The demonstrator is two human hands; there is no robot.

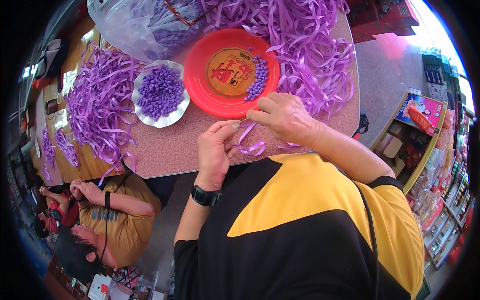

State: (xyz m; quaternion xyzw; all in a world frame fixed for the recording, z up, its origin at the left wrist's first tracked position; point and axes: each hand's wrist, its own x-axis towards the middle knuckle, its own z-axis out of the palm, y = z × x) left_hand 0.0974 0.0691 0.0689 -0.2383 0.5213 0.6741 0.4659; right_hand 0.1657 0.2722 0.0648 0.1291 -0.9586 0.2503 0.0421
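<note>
Both hands meet at the near rim of a red plate (196, 80). My left hand (216, 150) is closed, thumb and forefinger pinching one end of a thin needle-like piece (243, 120). The fingers of my right hand (287, 119) close on its other end, against the plate's rim. Below the fingers a purple ribbon (256, 149) hangs in a loop onto the table; how it joins the thin piece is too small to tell. Small purple beads (260, 77) lie along the plate's right side. More beads (161, 93) fill a white scalloped bowl (176, 114) left of the plate.
Purple ribbons (315, 55) heap at the table's far right, and another heap (97, 107) lies at the left. A clear plastic bag (132, 27) of purple beads and a pair of glasses (186, 21) sit at the back. Another person (125, 215) works at the lower left.
</note>
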